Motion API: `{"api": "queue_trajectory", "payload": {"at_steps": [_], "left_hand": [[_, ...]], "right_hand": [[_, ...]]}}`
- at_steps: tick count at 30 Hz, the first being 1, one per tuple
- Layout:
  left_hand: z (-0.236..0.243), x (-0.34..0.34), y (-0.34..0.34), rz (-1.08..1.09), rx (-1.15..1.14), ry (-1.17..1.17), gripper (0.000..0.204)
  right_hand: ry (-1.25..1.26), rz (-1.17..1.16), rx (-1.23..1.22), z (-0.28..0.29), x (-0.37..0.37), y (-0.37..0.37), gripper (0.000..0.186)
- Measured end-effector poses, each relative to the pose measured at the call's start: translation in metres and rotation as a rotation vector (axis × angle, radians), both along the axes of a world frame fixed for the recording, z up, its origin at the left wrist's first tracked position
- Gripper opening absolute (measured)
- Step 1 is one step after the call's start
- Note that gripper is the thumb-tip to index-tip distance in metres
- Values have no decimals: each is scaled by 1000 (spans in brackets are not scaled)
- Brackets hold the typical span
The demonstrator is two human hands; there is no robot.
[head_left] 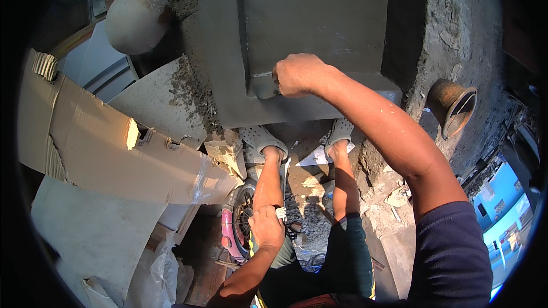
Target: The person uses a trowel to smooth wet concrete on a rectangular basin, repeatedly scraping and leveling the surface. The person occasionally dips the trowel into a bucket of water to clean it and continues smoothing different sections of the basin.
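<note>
My right hand (298, 75) is closed around a trowel, its handle hidden in the fist. The trowel's grey blade (265, 87) lies flat at the near left inner corner of a smooth, wet-looking grey cement basin (319, 28) with a raised border. My left hand (266, 227) is low beside my left knee, fingers curled. A small white piece (281, 212) sticks out at its thumb side; what it belongs to is hidden.
Torn cardboard (114, 131) and pale boards (85, 228) lie to the left, below a rounded grey pot (138, 21). A rusty pipe end (456, 105) juts from the rough cement wall at right. A pink-trimmed wheel (234, 225) and rubble lie around my feet in grey clogs (260, 137).
</note>
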State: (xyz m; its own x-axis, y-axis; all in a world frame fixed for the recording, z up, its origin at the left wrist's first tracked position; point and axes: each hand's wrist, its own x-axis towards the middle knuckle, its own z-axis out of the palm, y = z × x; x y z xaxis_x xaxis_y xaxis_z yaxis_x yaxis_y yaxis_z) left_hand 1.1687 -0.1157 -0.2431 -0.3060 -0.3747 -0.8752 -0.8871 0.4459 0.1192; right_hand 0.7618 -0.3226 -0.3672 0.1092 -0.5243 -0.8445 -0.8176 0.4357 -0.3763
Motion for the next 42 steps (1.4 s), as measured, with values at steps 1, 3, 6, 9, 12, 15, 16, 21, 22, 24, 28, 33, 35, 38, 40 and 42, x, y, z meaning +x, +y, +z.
{"api": "queue_trajectory", "payload": {"at_steps": [1,3,6,9,12,15,16,21,22,24,28,33,35,38,40,42], "left_hand": [[-1,2,2,12,-19,8,29],[-2,7,7,38,-42,23,29],[-4,13,13,23,-14,8,28],[-7,19,15,20,-30,13,29],[-10,23,13,27,-39,18,29],[-10,22,11,9,-53,49,30],[-9,21,10,-1,-64,67,29],[-4,13,3,14,-61,68,23],[-2,11,2,19,-65,72,22],[0,8,2,23,-61,57,21],[0,3,0,78,-50,36,22],[4,-6,-2,74,-96,36,23],[9,-12,-3,60,-89,52,21],[20,-27,-1,68,-59,28,19],[23,-37,1,105,-122,76,20],[25,-46,7,151,-177,76,23]], "right_hand": [[-15,29,0,-10,4,5,30],[7,138,-2,-21,-14,28,29],[88,117,70,-17,-63,84,30],[210,124,187,-9,-109,126,31],[337,143,294,-10,-132,137,32],[202,37,353,-20,-103,111,32],[133,-3,236,-21,-84,99,32],[16,-49,125,-6,-12,36,37],[-14,-25,48,-1,-9,36,40],[89,68,96,13,-23,53,39],[349,128,298,45,-102,130,39],[465,-404,84,177,-176,259,49],[442,-817,-222,239,-160,318,51],[651,-1240,-80,300,-144,401,43],[783,-1372,-23,306,-147,449,40],[1006,-1101,1,283,-166,489,42]]}}
